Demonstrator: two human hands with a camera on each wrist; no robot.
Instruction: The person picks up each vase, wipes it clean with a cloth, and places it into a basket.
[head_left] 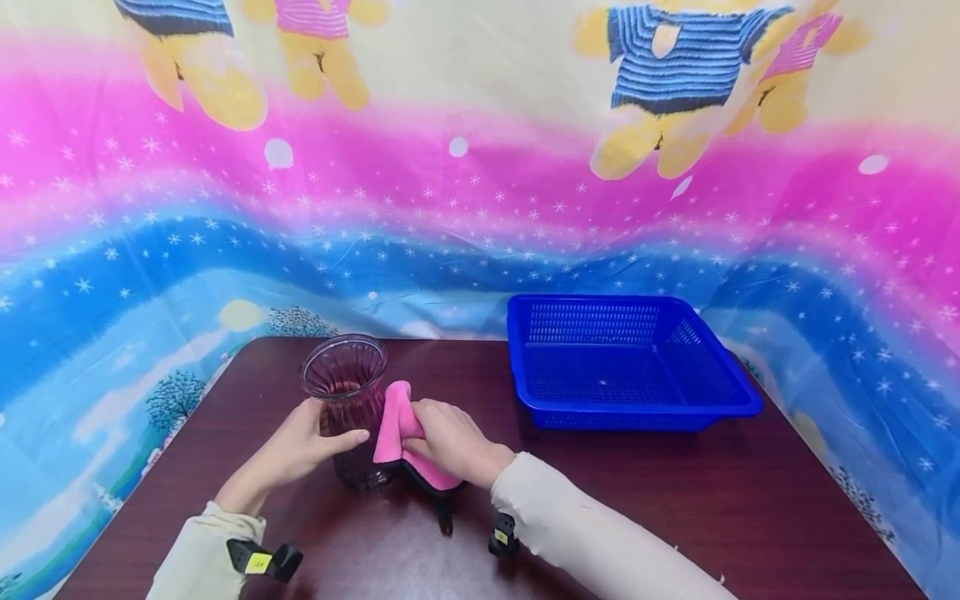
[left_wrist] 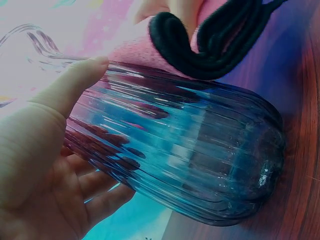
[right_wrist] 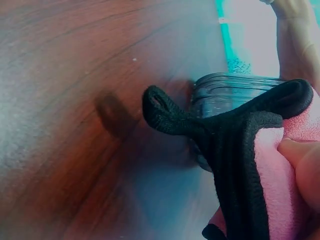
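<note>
A ribbed clear glass vase [head_left: 345,375] with a flared rim stands upright on the left part of the table. My left hand [head_left: 300,446] grips its body, thumb across the near side and fingers round the far side, as the left wrist view shows. My right hand [head_left: 453,442] holds a bunched pink cloth [head_left: 396,425] with black edging against the vase's right side. In the right wrist view the cloth's black hanging loop [right_wrist: 162,110] sticks out, and the cloth hides part of the vase [right_wrist: 215,87].
A blue plastic basket [head_left: 637,408] with perforated walls sits at the back right of the dark red-brown wooden table [head_left: 637,508]. Behind the table hangs a printed curtain [head_left: 450,208] with bears and snowflakes. Black devices are strapped to both wrists.
</note>
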